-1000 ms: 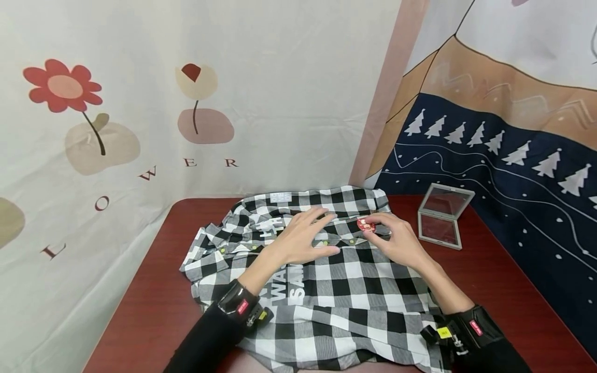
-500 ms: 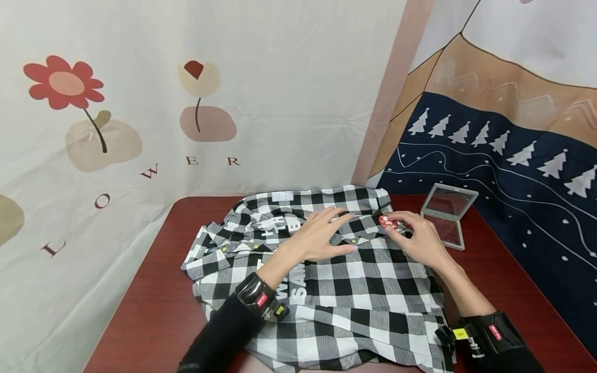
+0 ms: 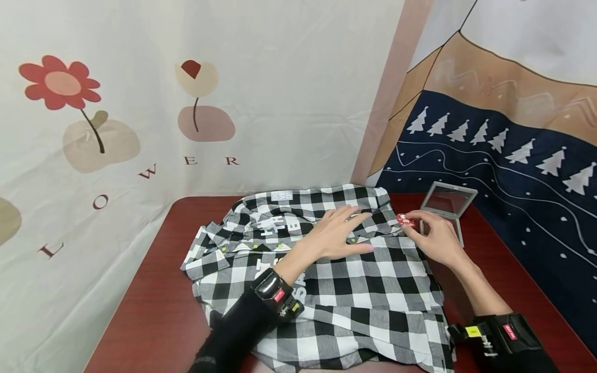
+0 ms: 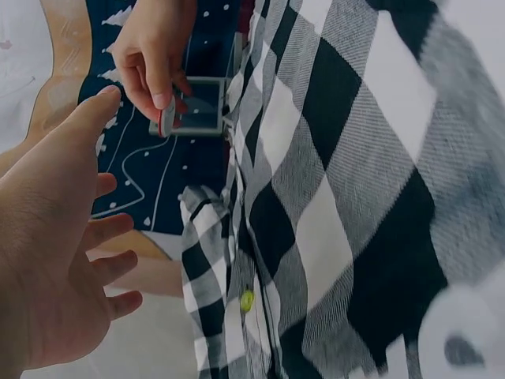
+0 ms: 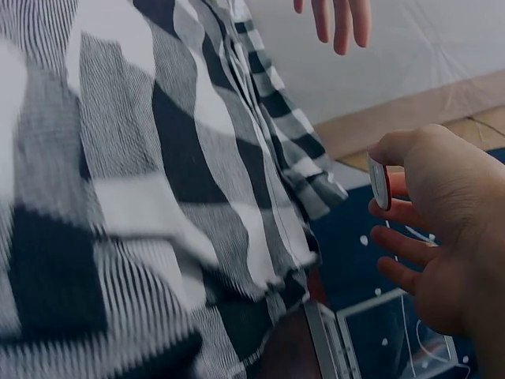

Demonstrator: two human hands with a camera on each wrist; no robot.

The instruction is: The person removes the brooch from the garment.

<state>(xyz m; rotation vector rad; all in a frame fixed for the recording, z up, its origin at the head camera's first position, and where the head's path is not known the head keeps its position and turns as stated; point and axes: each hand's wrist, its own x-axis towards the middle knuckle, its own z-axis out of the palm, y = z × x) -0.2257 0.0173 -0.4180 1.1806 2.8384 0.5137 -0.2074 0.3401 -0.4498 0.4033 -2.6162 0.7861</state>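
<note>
My right hand point(image 3: 437, 237) pinches a small round red badge point(image 3: 406, 220) between thumb and fingers, over the right edge of the shirt. In the right wrist view, the pale back of the badge point(image 5: 379, 183) faces the camera. My left hand point(image 3: 335, 237) is spread with straight fingers above the middle of the shirt and holds nothing. The black-and-white checked shirt point(image 3: 354, 280) lies spread on the table, with white lettering and several yellow-green buttons along its front. Part of its front is hidden under my left hand and forearm.
An opened clear-lidded square case point(image 3: 450, 199) stands on the dark red table point(image 3: 144, 290), partly behind my right hand. A pale flower-print curtain point(image 3: 289, 93) hangs behind, and a navy tree-print cloth point(image 3: 513, 207) covers the right side.
My right hand has moved right with the badge, from over the shirt's front to its right edge by the case. My left hand has also shifted right, fingers still spread.
</note>
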